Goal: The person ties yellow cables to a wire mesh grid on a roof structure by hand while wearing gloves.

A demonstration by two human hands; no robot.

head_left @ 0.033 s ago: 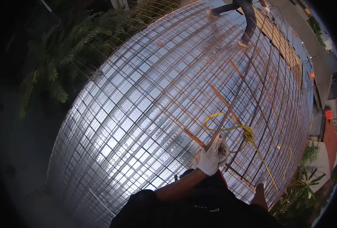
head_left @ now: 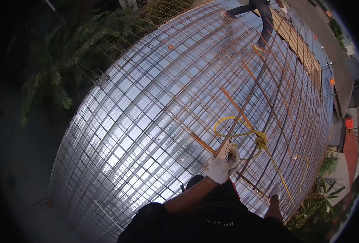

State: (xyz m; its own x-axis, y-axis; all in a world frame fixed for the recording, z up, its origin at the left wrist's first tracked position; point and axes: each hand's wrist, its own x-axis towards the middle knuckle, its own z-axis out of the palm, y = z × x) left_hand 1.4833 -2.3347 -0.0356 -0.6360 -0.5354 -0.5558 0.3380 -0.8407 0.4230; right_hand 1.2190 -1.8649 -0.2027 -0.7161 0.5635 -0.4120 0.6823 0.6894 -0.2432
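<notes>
My left hand [head_left: 220, 166], in a white work glove with dotted grip, is closed round a long steel rebar [head_left: 240, 115] that slants up and right from it. Just right of that hand hangs a yellow rope [head_left: 260, 140], knotted, with one loop lying across the bars and a tail running down right. A rusty orange bar [head_left: 203, 142] ends beside the left hand. Lower right, my right hand [head_left: 275, 191], also in a pale glove, is down among the bars near the rope's tail; its fingers are too indistinct to read.
A rebar grid [head_left: 135, 109] spreads over shiny ribbed metal decking [head_left: 118, 162]. Several loose long bars lie across it at the right. At the far end a co-worker's legs [head_left: 264, 24] straddle the grid, near a tan board [head_left: 297, 40]. Trees [head_left: 62, 73] border the left edge.
My left hand has shifted slightly left and up with the rebar. The yellow rope and the loose bars beside it have moved a little left too. The co-worker stays nearly still.
</notes>
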